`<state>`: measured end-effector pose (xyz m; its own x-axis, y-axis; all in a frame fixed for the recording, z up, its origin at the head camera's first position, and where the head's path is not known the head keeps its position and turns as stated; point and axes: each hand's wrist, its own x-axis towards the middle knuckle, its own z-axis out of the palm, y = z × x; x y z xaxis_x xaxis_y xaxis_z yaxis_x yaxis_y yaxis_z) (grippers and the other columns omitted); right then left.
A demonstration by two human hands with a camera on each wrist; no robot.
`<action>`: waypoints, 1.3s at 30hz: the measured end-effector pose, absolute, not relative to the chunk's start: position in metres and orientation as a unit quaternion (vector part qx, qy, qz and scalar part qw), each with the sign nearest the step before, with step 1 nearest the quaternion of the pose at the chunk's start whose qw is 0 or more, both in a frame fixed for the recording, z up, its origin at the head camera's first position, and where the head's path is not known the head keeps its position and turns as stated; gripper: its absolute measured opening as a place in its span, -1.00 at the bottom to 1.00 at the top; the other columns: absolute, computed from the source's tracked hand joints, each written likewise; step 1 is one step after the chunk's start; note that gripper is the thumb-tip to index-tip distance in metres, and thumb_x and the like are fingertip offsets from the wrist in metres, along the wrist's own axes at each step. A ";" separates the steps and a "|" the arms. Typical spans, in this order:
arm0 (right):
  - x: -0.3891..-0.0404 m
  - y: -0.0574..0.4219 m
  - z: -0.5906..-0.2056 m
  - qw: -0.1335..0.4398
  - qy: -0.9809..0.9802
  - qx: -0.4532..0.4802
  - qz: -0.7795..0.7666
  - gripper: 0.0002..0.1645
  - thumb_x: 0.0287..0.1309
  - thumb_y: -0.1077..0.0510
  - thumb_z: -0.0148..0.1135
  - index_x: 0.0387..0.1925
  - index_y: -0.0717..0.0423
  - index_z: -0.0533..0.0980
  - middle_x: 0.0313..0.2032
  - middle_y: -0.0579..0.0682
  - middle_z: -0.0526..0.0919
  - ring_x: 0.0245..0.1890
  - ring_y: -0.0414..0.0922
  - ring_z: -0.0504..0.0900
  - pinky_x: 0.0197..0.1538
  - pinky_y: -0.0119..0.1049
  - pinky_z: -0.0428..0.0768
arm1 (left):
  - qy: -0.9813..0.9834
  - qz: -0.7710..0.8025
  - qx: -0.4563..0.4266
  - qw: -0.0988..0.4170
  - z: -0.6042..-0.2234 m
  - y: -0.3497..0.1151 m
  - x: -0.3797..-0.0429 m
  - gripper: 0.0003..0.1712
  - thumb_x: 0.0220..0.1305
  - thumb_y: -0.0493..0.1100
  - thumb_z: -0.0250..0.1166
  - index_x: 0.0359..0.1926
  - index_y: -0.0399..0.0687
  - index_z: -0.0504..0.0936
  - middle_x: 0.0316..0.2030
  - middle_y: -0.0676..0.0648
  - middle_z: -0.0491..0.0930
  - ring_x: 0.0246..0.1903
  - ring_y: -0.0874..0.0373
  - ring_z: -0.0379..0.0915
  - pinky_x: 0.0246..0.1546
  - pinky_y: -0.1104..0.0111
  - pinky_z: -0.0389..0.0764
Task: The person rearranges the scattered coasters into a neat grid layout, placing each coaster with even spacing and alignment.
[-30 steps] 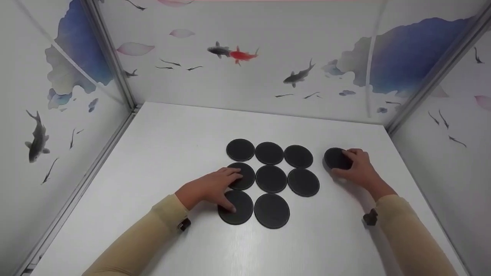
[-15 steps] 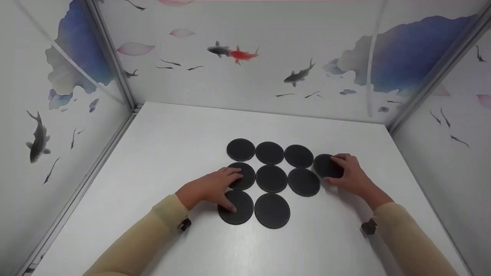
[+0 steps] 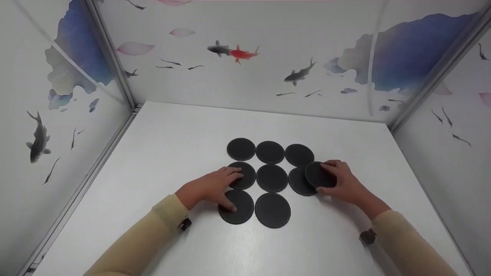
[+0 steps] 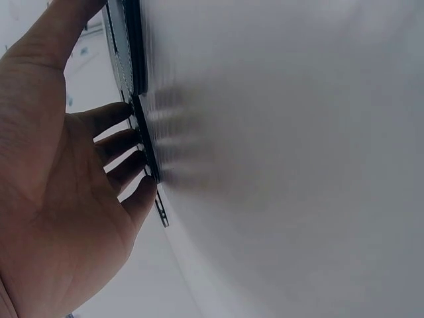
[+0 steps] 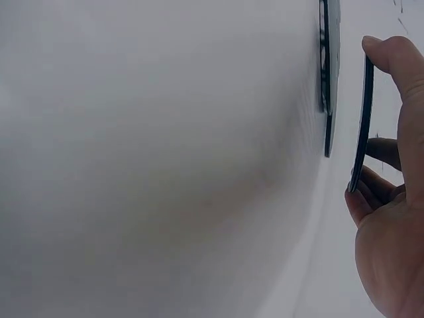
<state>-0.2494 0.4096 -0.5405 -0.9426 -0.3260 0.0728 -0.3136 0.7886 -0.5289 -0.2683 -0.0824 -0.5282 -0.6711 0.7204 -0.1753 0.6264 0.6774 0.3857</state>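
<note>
My right hand (image 3: 344, 183) pinches a round black coaster (image 3: 319, 175) by its edge. In the right wrist view that coaster (image 5: 365, 116) is off the table, with a gap between it and the coasters lying flat. From the head view it partly hides the right coaster of the middle row (image 3: 298, 181). My left hand (image 3: 210, 187) rests with fingertips on the left coaster of the middle row (image 3: 245, 177) and thumb on the lower left coaster (image 3: 239, 214). Another coaster (image 3: 272, 210) lies beside that one.
The flat coasters stand close together in rows: three at the back, including the far left one (image 3: 241, 149), three in the middle, two in front. Underneath is a white table (image 3: 172, 134). White panels (image 3: 245, 88) printed with fish close it in at the back and sides.
My right hand has carried its coaster leftward and nearer to me, from right of the rows to over the right middle coaster. The left hand has stayed in place.
</note>
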 end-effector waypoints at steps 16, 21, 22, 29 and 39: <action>-0.211 0.384 -0.541 0.015 0.938 -0.214 -0.272 0.04 0.16 -0.09 0.73 0.56 0.19 0.48 0.48 0.17 0.37 0.45 0.16 0.32 0.37 0.25 0.53 | 0.904 0.143 0.369 0.161 -0.527 -0.081 -0.269 0.33 0.12 0.43 0.63 0.73 0.01 0.25 0.75 -0.03 0.07 0.71 -0.04 -0.04 0.61 0.04 0.27; -0.203 0.378 -0.538 0.020 0.938 -0.225 -0.262 0.05 0.15 -0.12 0.73 0.56 0.14 0.48 0.47 0.12 0.39 0.44 0.12 0.34 0.36 0.22 0.56 | 0.904 0.146 0.371 0.157 -0.527 -0.081 -0.270 0.33 0.11 0.42 0.64 0.73 0.01 0.25 0.74 -0.04 0.08 0.71 -0.04 -0.04 0.61 0.06 0.26; -0.201 0.377 -0.537 0.021 0.937 -0.228 -0.264 0.06 0.14 -0.13 0.74 0.56 0.14 0.48 0.47 0.10 0.39 0.44 0.10 0.35 0.36 0.21 0.56 | 0.903 0.148 0.371 0.157 -0.527 -0.081 -0.270 0.33 0.11 0.42 0.64 0.73 0.01 0.26 0.74 -0.04 0.08 0.71 -0.04 -0.04 0.61 0.06 0.26; -0.189 0.373 -0.535 0.034 0.933 -0.248 -0.257 0.07 0.10 -0.17 0.75 0.55 0.12 0.51 0.45 0.06 0.40 0.45 0.09 0.36 0.37 0.20 0.54 | 0.902 0.153 0.370 0.160 -0.526 -0.081 -0.268 0.34 0.11 0.42 0.65 0.73 -0.02 0.26 0.74 -0.07 0.08 0.71 -0.05 -0.04 0.62 0.04 0.25; -0.180 0.374 -0.537 0.048 0.934 -0.248 -0.254 0.10 0.04 -0.17 0.78 0.54 0.11 0.52 0.44 0.03 0.41 0.44 0.04 0.36 0.39 0.15 0.54 | 0.903 0.152 0.370 0.161 -0.526 -0.082 -0.265 0.33 0.12 0.43 0.64 0.73 0.00 0.25 0.74 -0.06 0.08 0.71 -0.04 -0.04 0.62 0.03 0.25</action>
<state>-0.1799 0.3736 -0.5371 -0.8720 -0.4881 0.0359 -0.4392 0.7479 -0.4977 -0.2653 -0.0819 -0.5256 -0.6752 0.7159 -0.1777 0.6183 0.6807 0.3929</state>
